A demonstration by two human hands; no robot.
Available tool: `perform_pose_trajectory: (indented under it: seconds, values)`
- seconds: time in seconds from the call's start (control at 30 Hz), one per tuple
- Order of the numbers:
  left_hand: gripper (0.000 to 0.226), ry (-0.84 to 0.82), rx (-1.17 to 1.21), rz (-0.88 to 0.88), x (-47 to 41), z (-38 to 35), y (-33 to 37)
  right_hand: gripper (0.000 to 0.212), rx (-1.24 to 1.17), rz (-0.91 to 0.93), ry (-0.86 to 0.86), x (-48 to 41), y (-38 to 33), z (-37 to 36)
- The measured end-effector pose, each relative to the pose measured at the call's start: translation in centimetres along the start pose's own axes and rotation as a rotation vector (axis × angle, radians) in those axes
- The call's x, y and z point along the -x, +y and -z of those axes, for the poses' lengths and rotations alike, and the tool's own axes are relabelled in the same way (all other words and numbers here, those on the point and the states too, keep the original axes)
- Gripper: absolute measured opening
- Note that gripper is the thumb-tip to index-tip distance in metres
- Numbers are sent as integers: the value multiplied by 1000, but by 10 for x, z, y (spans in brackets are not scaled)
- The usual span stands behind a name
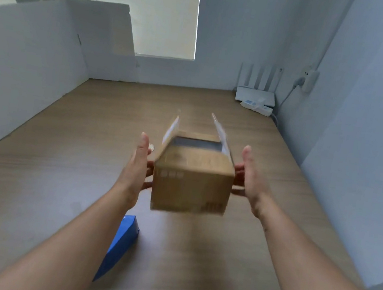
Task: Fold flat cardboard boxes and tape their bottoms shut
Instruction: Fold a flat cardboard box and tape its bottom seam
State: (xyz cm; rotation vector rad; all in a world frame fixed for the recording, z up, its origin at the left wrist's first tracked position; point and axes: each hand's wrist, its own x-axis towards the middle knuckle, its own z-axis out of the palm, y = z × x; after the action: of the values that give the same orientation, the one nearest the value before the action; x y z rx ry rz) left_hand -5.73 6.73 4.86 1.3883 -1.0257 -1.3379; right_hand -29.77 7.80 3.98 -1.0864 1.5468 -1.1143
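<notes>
Now L hand & R hand press cardboard box sides, fingers spread, thumbs up.

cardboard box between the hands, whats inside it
Through the open top of the cardboard box, between two raised flaps, only a dim grey interior shows, with no contents visible. The front wall hides the lower inside and the bottom.

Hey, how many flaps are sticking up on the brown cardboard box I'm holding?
2. The left flap rises from the cardboard box's left edge, the right flap from its right edge. Blur may hide others that are folded down.
</notes>
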Motion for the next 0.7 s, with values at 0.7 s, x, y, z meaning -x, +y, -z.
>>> perform_pose_trajectory:
  seconds: [0.7]
  values:
    - [57, 55, -354, 12, 6, 19, -51, 21, -35, -354, 52, 14, 42, 4]
